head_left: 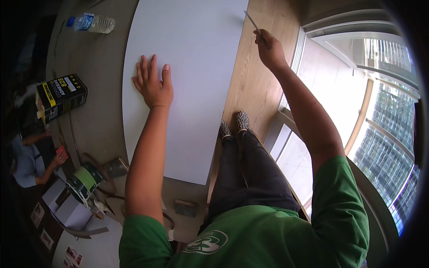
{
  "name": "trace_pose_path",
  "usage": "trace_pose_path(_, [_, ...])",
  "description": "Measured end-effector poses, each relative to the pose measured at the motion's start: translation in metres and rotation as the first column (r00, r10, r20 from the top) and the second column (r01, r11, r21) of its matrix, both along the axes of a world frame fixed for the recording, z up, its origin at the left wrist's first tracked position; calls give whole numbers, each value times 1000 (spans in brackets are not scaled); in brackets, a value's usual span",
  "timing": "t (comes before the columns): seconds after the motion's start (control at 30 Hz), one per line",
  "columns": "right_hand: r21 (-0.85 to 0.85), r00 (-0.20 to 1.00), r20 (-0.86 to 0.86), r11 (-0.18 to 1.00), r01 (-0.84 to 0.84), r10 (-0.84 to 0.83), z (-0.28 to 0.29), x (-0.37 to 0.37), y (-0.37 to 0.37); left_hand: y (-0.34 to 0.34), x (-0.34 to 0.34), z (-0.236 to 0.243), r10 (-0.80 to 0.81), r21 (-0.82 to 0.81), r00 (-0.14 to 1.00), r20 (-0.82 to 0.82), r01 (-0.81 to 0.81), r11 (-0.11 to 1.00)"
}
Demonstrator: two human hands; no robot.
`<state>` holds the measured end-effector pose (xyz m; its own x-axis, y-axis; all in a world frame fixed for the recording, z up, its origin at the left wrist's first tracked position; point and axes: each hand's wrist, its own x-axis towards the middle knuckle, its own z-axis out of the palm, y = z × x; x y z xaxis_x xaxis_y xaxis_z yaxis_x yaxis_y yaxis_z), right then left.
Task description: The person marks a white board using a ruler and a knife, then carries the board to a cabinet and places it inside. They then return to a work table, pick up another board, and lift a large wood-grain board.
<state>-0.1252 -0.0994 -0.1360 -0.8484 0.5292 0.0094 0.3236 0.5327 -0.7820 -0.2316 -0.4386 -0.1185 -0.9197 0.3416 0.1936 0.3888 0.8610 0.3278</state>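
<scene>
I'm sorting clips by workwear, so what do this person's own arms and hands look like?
The left sleeve and right sleeve are short and plain green, matching the shirt. Below them the left forearm and right forearm are bare, with no watch visible. The left hand and right hand wear no gloves.

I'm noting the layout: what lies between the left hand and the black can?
The head view shows, from left hand to black can, a margin of the white panel, then a strip of brownish tabletop.
</scene>
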Motion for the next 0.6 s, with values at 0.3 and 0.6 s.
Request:
trace_pose_path(0.3, [149, 979, -174, 986, -79, 104, -23, -15, -11, 1, 1, -2, 41, -33, 999, 17, -40, 999])
trace_pose_path(0.6, [95, 942, -115, 947, -306, 316, -15, 114, -126, 1, 3, -4, 54, -33, 998, -14, -54, 998])
